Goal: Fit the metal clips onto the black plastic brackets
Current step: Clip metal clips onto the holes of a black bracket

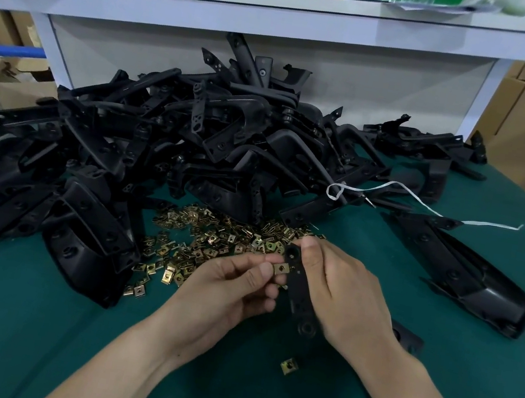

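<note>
My right hand grips a long black plastic bracket by its upper part, above the green table. My left hand pinches a brass-coloured metal clip between thumb and forefinger, against the bracket's left edge. A heap of loose metal clips lies just beyond my hands. One single clip rests on the mat below my hands. Behind the clips rises a large pile of black brackets.
The green table mat spreads in front of me. A finished-looking long black bracket lies at the right, with a white string draped over parts. A grey shelf with cardboard boxes hangs over the back of the table.
</note>
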`<state>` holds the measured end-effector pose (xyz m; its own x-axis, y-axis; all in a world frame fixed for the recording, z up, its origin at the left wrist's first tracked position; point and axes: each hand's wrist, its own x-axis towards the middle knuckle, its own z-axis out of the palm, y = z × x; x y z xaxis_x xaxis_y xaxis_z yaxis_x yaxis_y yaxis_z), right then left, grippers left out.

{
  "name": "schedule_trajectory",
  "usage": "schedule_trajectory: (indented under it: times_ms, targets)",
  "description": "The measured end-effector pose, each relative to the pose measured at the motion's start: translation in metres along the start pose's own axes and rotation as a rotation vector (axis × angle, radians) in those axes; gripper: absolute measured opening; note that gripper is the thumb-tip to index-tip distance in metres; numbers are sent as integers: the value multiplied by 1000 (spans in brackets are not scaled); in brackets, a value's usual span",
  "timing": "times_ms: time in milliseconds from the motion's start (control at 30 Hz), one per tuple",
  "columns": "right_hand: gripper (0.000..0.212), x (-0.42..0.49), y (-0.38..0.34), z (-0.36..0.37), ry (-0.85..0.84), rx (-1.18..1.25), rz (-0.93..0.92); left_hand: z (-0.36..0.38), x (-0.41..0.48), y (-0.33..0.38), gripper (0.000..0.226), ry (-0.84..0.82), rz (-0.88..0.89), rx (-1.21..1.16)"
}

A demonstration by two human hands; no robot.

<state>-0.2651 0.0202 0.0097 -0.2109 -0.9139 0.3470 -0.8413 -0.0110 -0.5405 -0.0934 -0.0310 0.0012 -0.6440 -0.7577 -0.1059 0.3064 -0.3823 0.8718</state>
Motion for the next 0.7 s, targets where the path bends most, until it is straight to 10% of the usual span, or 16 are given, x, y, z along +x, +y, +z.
schedule_trajectory:
  times_ms: [700]
  targets:
    - [55, -3, -4, 2, -16, 5, -10, -1, 1, -1, 45, -67, -163, -121]
